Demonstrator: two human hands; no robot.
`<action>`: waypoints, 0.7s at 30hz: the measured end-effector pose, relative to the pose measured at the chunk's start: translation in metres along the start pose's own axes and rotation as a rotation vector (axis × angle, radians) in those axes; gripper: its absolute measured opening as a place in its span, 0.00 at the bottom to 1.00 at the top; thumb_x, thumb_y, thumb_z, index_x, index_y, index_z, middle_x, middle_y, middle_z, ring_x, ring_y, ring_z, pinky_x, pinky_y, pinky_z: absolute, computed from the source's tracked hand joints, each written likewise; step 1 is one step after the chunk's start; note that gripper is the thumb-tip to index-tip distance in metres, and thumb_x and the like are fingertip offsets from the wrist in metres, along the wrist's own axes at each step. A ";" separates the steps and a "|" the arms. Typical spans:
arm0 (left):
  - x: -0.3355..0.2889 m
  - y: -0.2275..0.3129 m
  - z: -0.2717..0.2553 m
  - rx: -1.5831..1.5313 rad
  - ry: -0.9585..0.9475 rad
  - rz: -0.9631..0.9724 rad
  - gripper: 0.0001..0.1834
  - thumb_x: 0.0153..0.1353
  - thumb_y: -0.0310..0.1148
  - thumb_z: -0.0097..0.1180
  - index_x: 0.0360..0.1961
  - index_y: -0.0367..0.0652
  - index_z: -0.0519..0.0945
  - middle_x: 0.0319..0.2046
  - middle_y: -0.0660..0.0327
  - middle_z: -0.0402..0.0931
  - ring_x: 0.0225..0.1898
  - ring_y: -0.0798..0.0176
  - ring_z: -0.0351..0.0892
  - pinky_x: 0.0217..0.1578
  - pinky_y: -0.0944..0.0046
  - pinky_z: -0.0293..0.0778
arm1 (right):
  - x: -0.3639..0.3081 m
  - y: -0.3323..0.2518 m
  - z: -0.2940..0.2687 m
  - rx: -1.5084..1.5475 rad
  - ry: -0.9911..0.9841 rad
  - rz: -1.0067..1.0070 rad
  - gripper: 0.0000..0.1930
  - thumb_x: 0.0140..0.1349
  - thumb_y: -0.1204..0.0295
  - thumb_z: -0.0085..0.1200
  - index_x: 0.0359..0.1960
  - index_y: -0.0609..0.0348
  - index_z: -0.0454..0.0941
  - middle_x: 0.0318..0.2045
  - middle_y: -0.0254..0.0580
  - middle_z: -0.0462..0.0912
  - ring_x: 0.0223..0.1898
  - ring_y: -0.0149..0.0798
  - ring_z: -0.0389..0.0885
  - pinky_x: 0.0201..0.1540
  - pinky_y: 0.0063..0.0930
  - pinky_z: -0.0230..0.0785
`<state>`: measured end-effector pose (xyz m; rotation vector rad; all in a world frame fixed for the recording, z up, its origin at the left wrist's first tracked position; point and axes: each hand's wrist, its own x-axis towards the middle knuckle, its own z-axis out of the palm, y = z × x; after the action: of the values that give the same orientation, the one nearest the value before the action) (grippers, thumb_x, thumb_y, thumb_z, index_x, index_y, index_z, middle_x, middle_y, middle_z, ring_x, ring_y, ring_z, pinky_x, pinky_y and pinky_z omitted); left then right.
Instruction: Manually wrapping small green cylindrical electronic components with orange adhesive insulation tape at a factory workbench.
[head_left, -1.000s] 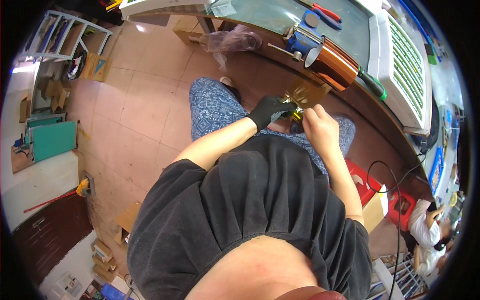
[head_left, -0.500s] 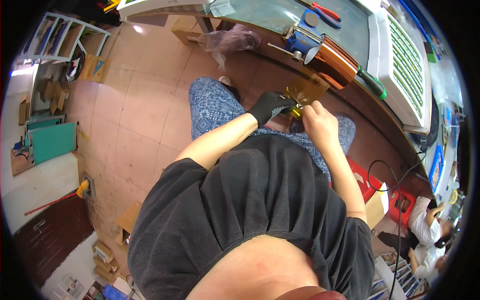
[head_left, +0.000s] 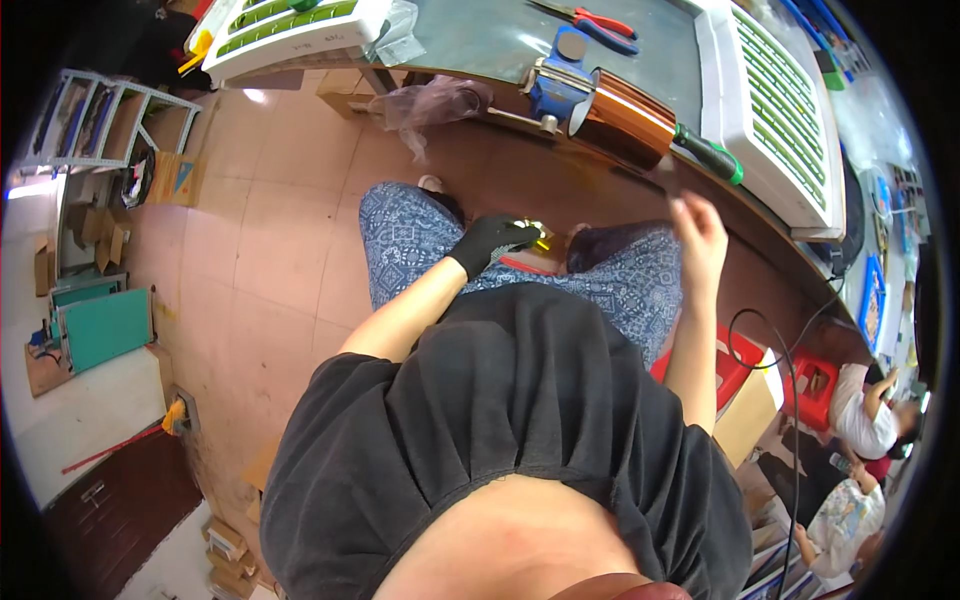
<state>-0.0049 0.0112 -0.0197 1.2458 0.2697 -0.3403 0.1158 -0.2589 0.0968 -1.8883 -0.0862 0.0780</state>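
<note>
My left hand (head_left: 490, 243), in a black glove, is closed on a small shiny yellow piece (head_left: 541, 241) between my knees. My bare right hand (head_left: 700, 235) is raised over my right knee, somewhat blurred, its fingers drawn together near a faint pale strip (head_left: 667, 177); I cannot make out what they hold. Just beyond is a shiny copper-coloured cylinder (head_left: 625, 118) at the bench edge, beside a blue vise (head_left: 560, 88). A black handle with a green end (head_left: 710, 157) sticks out of the cylinder's right end.
Red-and-blue pliers (head_left: 600, 28) lie on the bench (head_left: 460, 40) behind the vise. White trays with green rows stand at the right (head_left: 775, 120) and left (head_left: 300, 40). A black cable (head_left: 790, 400) hangs at right, near a red stool (head_left: 725, 365). Other people (head_left: 865, 420) sit at far right.
My right hand has left the yellow piece and moved up and right toward the bench edge. My left hand has shifted left with the piece; the whole view has shifted slightly.
</note>
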 end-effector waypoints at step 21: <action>0.002 0.025 0.023 0.080 -0.189 0.148 0.16 0.55 0.29 0.60 0.44 0.34 0.78 0.40 0.59 0.78 0.42 0.66 0.76 0.44 0.68 0.70 | -0.021 0.056 0.050 -0.075 -0.489 0.074 0.22 0.67 0.56 0.39 0.50 0.59 0.74 0.53 0.48 0.73 0.55 0.40 0.69 0.60 0.29 0.54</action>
<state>0.0071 -0.0043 0.0084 1.2941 0.0013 -0.3407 0.0913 -0.2311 0.0285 -1.9108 -0.3559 0.5938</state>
